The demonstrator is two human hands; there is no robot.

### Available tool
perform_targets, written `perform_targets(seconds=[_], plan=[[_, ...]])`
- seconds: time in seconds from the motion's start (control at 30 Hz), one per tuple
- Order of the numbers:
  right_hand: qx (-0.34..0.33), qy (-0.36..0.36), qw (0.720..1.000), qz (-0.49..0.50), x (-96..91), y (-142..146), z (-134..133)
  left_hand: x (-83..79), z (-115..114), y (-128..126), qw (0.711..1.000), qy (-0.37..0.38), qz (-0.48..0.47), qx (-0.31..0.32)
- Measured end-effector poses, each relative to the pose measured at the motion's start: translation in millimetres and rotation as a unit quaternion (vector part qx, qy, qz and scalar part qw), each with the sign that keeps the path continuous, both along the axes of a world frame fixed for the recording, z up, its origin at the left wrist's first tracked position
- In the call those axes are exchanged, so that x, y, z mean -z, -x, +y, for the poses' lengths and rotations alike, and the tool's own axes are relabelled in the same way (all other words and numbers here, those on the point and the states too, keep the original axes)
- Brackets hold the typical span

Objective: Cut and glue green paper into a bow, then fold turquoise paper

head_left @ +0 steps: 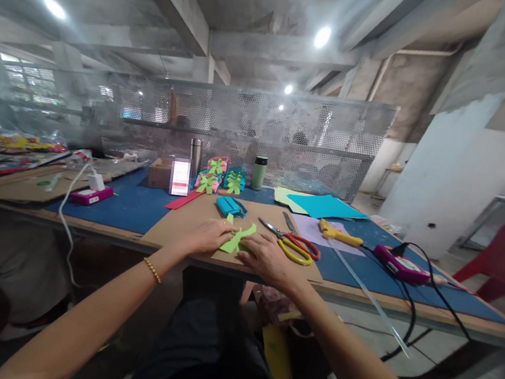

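On the brown cardboard in front of me lies a light green bow-shaped cut-out (233, 243) with notched ends. My left hand (213, 237) has its fingers closed on the cut-out's left side; a gold beaded bracelet circles that wrist. From the right, my right hand (266, 257) grips the other side with bent fingers, partly hiding it. Just beyond is a small teal bag-like piece with a loop (231, 206). Scissors (292, 243) with red and yellow handles lie open beside my right hand.
A yellow glue gun (341, 233) with a long clear stick rests at right, near a purple power strip (401, 264) and black cables. Teal sheets (328, 206), finished pieces with green bows (234, 181), a green tumbler (259, 173), and a steel bottle (195, 157) stand farther back.
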State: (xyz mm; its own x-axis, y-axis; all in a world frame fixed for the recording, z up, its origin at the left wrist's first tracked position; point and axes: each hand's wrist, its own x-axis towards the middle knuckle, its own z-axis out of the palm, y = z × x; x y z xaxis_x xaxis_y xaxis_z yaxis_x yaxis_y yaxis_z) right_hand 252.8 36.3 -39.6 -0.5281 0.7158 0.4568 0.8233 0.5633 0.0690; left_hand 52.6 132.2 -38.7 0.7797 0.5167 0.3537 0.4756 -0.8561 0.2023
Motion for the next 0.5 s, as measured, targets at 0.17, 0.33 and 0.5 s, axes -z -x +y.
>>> perform_targets(seconds=[0.17,0.33,0.5], plan=[[-0.001,-0.002,1.0,0.002,2.9,-2,3,-11.7,12,-8,0.999,0.001,0.033,0.02],[0.002,0.004,1.0,0.004,1.7,-2,3,-13.1,3,-1,0.998,0.0,0.067,0.018],[0.003,0.011,1.0,0.003,-0.9,-2,2,-20.1,2,5,0.997,-0.038,0.052,-0.033]])
